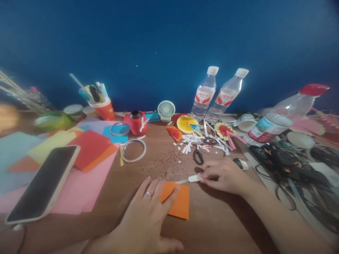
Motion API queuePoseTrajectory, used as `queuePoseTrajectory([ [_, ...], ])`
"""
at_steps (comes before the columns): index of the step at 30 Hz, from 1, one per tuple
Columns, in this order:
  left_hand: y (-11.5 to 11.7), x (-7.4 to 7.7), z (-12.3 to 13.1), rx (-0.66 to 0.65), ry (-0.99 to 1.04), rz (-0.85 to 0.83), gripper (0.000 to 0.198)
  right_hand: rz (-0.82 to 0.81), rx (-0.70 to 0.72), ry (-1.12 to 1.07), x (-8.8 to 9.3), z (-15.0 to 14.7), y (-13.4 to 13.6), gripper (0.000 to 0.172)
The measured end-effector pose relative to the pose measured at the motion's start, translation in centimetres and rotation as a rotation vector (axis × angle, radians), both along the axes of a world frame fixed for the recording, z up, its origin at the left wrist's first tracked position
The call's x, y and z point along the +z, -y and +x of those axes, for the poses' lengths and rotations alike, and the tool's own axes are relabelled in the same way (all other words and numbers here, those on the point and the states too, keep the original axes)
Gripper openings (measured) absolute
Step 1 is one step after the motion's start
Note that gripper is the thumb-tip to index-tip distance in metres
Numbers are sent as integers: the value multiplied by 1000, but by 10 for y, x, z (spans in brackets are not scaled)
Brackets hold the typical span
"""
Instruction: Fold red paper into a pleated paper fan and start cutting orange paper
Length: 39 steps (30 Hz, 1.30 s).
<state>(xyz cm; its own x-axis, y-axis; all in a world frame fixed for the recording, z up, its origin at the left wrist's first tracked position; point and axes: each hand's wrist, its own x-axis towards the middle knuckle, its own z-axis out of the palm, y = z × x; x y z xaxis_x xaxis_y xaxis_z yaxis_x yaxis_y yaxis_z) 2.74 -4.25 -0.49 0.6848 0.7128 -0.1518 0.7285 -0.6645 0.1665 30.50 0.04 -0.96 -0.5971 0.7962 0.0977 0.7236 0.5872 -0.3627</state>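
Observation:
An orange paper square (181,203) lies flat near the front of the brown table. My left hand (150,208) rests with its fingers spread over the paper's left part, a ring on one finger. To the right, my right hand (222,174) pinches the white handle of a knife-like tool (194,178). The tool's thin blade points left and reaches the paper's upper edge. Black-handled scissors (198,157) lie just beyond my right hand, among white paper strips (188,146).
Coloured papers (95,148) and a phone (43,183) cover the left side. A tape ring (134,150), a red pot-like object (138,123), a small fan (166,110) and folded paper fans (187,124) stand behind. Bottles (203,93) and black cables (288,169) are at right.

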Motion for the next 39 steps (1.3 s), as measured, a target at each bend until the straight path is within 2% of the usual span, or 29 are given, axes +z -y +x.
queuePoseTrajectory([
  [13,-2,9,4,-2,-11,-50,97,33,13,-13,2,-10,-4,17],
  [23,0,1,1,29,26,-23,94,76,23,-13,-1,-14,-7,15],
  [29,3,3,4,95,-15,-13,95,77,21,0,0,-14,-6,15],
  [39,1,8,7,95,-37,-39,98,83,36,-24,3,-13,-6,17],
])
